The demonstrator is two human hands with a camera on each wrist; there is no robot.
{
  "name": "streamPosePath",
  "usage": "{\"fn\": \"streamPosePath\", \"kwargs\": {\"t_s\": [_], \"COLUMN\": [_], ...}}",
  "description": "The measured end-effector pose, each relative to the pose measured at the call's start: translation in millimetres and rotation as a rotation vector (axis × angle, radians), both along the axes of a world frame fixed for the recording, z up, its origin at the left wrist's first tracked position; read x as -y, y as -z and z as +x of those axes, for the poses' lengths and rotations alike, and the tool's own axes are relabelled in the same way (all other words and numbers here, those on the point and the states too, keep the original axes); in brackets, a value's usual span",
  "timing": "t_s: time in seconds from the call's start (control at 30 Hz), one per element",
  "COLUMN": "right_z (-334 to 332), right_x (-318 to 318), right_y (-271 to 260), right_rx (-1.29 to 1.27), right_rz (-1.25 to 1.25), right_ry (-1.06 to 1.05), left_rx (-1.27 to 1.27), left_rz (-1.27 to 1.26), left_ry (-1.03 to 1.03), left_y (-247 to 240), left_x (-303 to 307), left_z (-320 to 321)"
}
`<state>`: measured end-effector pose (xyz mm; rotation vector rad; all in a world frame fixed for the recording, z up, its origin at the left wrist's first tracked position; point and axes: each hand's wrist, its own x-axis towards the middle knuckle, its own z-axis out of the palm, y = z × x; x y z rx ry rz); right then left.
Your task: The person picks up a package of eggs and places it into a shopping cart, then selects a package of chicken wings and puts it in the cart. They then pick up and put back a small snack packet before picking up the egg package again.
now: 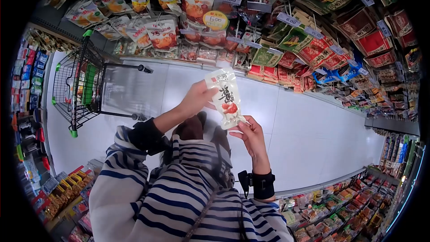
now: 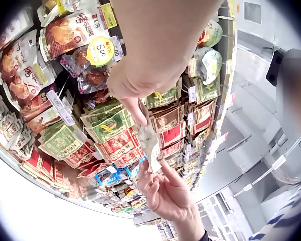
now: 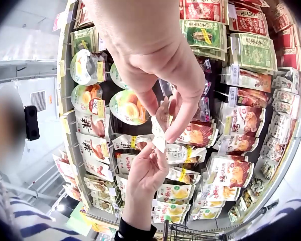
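Note:
A small cream-coloured snack pouch (image 1: 227, 99) with dark lettering and a red food picture is held up before the chest. My left hand (image 1: 199, 96) pinches its left side, thumb on the printed front. At the lower right corner, my right hand (image 1: 251, 135) grips the pouch between thumb and fingers. The left wrist view shows the pouch (image 2: 149, 143) nearly edge-on between the left hand (image 2: 138, 78) above and the right hand (image 2: 166, 195) below. In the right wrist view, both the right hand (image 3: 158, 65) and left hand (image 3: 145, 173) meet at the pouch (image 3: 159, 133).
Hanging snack packets (image 1: 197, 6) fill the shelf ahead, with price tags (image 1: 289, 19) sticking out. A black wire shopping cart (image 1: 76, 85) with green trim stands at the left on the pale tiled floor (image 1: 309, 125). More packaged goods (image 1: 340, 206) line the shelf behind at right.

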<state>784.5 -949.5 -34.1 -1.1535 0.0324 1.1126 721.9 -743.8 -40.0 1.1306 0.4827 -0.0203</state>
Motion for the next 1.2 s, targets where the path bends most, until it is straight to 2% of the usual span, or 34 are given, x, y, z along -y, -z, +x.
{"fn": "streamPosePath", "kwargs": {"t_s": [0.27,0.7,1.03,1.2], "right_z": [63,191,196,180], "right_x": [14,73,64,60], "right_y": [10,18,39,53], "right_rx": [0.035,0.068,0.037,0.033], "right_rz": [0.025,-0.038,-0.06,-0.046], "right_ry": [-0.113,-0.325,-0.357,-0.455], "left_rx": [-0.009,-0.058,-0.117,-0.096], "left_rz": [0.069,-0.022,-0.052,-0.082], "left_ry": [-0.18,-0.444,-0.744,-0.8], "left_y": [-6,5,1,6], "left_x": [28,120,157,165], "left_z": [36,116,107,77]}}
